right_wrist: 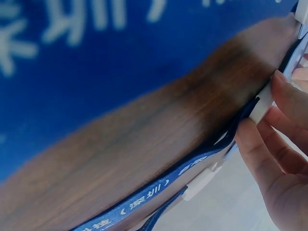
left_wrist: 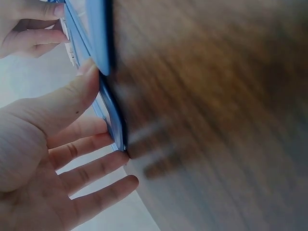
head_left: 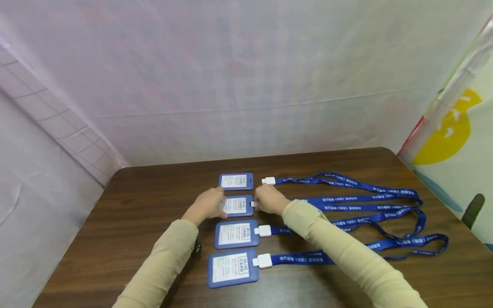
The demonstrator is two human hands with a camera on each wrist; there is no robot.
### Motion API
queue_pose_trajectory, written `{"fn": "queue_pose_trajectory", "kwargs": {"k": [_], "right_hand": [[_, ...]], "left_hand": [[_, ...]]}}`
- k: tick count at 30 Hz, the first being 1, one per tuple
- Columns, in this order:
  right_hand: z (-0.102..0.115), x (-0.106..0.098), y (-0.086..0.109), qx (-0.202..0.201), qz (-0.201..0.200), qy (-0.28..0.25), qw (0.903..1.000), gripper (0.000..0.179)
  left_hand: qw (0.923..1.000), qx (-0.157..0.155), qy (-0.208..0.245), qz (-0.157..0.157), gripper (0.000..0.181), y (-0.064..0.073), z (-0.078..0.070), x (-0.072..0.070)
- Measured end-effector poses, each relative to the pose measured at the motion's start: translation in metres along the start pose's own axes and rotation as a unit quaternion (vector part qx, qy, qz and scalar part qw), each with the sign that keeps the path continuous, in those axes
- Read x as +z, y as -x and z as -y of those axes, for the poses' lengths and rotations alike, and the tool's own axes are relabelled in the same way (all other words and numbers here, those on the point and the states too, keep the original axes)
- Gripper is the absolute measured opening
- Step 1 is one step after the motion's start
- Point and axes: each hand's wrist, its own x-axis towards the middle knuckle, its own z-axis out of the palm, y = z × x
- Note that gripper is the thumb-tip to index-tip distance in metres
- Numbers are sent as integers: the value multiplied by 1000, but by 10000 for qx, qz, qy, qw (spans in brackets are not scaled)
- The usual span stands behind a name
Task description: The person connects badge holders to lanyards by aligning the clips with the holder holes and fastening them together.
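Observation:
My left hand is at the left end of the second badge holder from the back, thumb and fingers along its two long edges. My right hand pinches the white clip of a blue lanyard between thumb and fingertips. This clip's tip meets the holder's slotted right end. Behind them lies another blue badge holder, apart from its lanyard's white clip. Nearer me, two badge holders, a third one and a front one, are joined to white clips.
Printed blue lanyards stretch rightward over the brown wooden table, their looped ends overlapping near the right side. A pale cloth hangs behind the table. A small dark object shows beside my left sleeve.

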Motion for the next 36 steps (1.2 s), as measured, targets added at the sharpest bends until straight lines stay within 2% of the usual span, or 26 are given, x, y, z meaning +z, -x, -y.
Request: {"fn": "queue_pose_trajectory", "kwargs": {"k": [36], "right_hand": [[1, -3, 0, -137, -108, -47, 9998, 11]], "left_hand": [[10000, 44, -13, -28, 34, -3, 1, 1]]}}
